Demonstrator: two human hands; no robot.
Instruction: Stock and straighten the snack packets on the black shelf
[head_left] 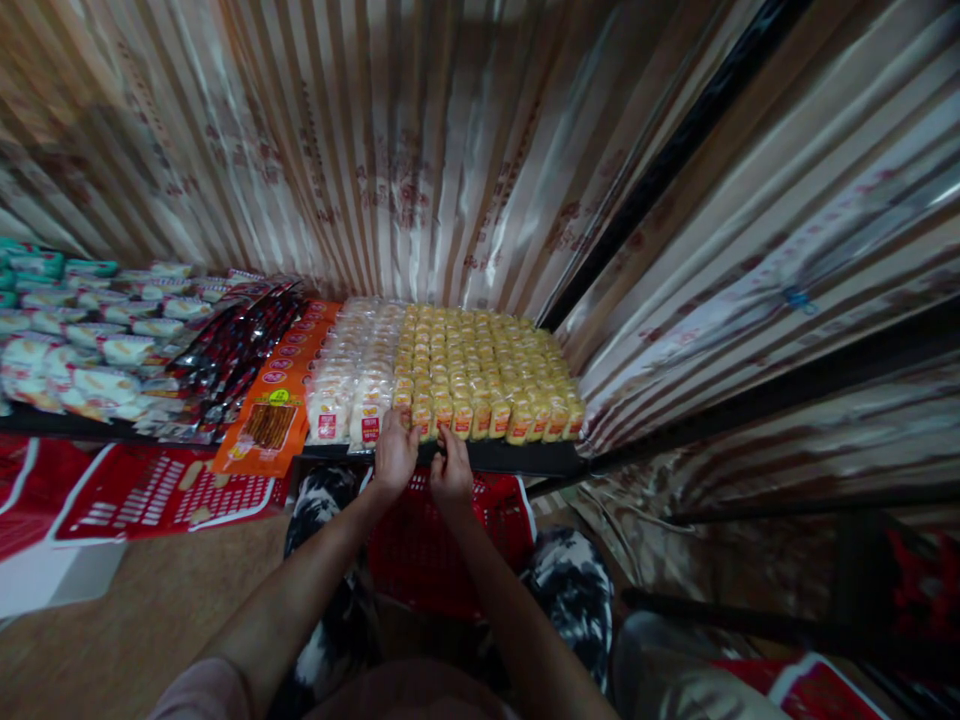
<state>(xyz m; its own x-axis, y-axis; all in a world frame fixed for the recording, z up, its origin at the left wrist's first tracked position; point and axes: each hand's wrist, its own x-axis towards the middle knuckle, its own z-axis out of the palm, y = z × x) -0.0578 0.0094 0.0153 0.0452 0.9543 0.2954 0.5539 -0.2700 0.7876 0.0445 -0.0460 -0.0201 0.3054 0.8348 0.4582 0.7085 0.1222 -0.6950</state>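
Observation:
Rows of yellow snack packets (480, 370) in clear wrap stand packed together on a dark shelf. My left hand (396, 452) is at the front of the rows, its fingers bent and closed around the lower front of a yellow packet. Close by on the right, my right hand (451, 472) has its curled fingertips against the packets' front edge, thumb drawn in. What exactly lies between the fingers is partly hidden. White snack packets (349, 385) with red labels stand just left of my left hand.
An orange snack bag (281, 400) hangs over the shelf edge (510, 457). Farther left are dark red packets (232, 350) and pale packets (112, 320). A red basket (420, 560) sits between my knees, below the shelf. Striped plastic sheeting (450, 150) closes the back.

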